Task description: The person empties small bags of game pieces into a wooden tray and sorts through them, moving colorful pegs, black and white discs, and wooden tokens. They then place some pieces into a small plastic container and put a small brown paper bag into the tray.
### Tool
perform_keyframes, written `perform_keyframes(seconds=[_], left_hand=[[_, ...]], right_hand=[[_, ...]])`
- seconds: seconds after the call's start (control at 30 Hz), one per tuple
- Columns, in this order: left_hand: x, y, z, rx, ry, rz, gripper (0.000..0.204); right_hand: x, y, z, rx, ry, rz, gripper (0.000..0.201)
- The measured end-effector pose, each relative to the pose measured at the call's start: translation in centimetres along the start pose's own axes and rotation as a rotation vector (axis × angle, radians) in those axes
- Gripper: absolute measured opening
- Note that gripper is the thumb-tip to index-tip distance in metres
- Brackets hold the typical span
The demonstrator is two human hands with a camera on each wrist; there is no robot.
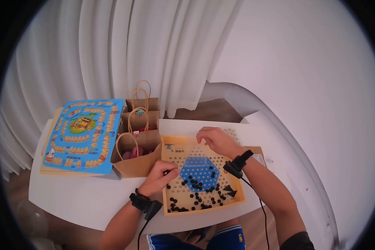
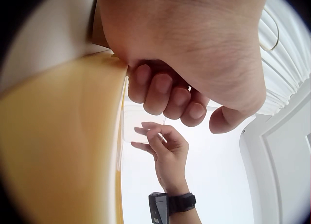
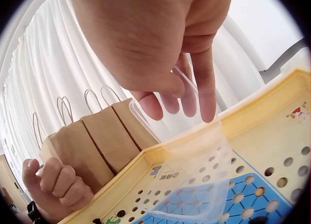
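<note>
My right hand (image 1: pixel 218 141) pinches a translucent plastic box (image 3: pixel 194 185) by its upper edge, thumb on one side and fingers on the other. The box is tilted over the yellow-rimmed game board (image 1: pixel 169 141), overlapping its blue hexagon (image 1: pixel 202 177). By the board's left rim, my left hand (image 1: pixel 161 177) is curled into a loose fist. A dark spot shows between its thumb and fingers in the head view; I cannot tell if it is a piece. Many small round black pieces (image 1: pixel 196 183) lie scattered over the board's near half, with black pointed pieces (image 1: pixel 231 191) at right.
Brown paper bags (image 1: pixel 141 166) with rope handles stand left of the board, the near one holding pink things. Further left lies a blue printed game board (image 1: pixel 85 137). A flat brown item (image 1: pixel 254 151) lies beyond the right rim. The white table (image 1: pixel 91 204) has a curved edge.
</note>
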State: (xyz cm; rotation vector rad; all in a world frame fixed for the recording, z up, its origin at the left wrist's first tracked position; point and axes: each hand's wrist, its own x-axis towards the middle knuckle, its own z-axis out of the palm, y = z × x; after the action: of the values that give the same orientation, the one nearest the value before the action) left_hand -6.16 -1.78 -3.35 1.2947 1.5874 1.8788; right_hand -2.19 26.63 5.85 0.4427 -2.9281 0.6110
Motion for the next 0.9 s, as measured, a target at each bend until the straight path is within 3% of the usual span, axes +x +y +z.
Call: perform_keyframes(seconds=[0.17, 0.23, 0.3, 0.37, 0.47, 0.57, 0.73, 0.83, 0.9], left_hand=[[0.0, 0.0, 0.1, -0.001, 0.009, 0.021, 0.030], [0.0, -0.1, -0.1, -0.012, 0.000, 0.012, 0.030], [-0.1, 0.0, 0.0, -0.026, -0.011, 0.004, 0.030], [0.0, 0.2, 0.2, -0.050, -0.001, -0.040, 0.030], [-0.1, 0.2, 0.2, -0.040, 0.000, -0.030, 0.030], [0.0, -0.3, 0.0, -0.031, 0.001, -0.021, 0.029], [0.0, -0.7, -0.1, -0.008, -0.009, -0.003, 0.030], [0.0, -0.5, -0.1, -0.013, -0.007, 0.009, 0.030], [0.0, -0.3, 0.0, -0.021, -0.006, 0.004, 0.030]], right_hand=[[-0.6, -1.0, 1.1, 0.003, 0.161, -0.067, 0.016], [-2.3, -1.9, 0.0, -0.167, 0.300, -0.070, 0.016], [-4.2, -1.9, -0.7, -0.215, 0.328, -0.094, 0.017], [-6.1, -2.5, -1.5, -0.052, 0.044, 0.313, 0.015], [-9.2, -2.0, 0.5, 0.002, -0.066, 0.305, 0.014], [-11.0, -0.4, 3.2, 0.002, -0.051, 0.196, 0.021], [-9.9, 0.2, 4.8, 0.016, -0.020, 0.187, 0.021], [-9.0, -0.7, 4.2, -0.017, -0.077, 0.249, 0.019], [-8.3, -0.9, 3.4, 0.084, -0.169, 0.395, 0.018]])
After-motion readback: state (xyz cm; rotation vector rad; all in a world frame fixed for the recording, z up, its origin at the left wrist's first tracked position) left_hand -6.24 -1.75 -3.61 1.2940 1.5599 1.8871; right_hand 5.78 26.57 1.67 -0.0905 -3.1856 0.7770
